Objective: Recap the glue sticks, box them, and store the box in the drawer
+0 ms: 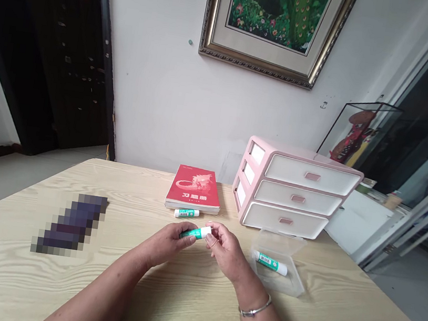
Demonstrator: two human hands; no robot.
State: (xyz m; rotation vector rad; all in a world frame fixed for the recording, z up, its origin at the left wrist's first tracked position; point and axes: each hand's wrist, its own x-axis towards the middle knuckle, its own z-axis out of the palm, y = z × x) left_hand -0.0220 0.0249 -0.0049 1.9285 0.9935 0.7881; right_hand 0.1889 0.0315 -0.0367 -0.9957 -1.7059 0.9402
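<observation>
Both hands hold one green-and-white glue stick (196,232) just above the wooden table (62,277). My left hand (169,242) wraps the green body. My right hand (224,247), with a bracelet on its wrist, pinches the white cap end. A second glue stick (186,213) lies on the table in front of a red book (195,186). A third glue stick (272,263) lies inside an open clear plastic box (278,260) to the right of my right hand.
A pink three-drawer organiser (293,193) stands at the back right, drawers closed. A blurred dark patch (72,223) lies on the left of the table. A framed picture (275,20) hangs on the wall; a glass case (357,130) stands behind the organiser.
</observation>
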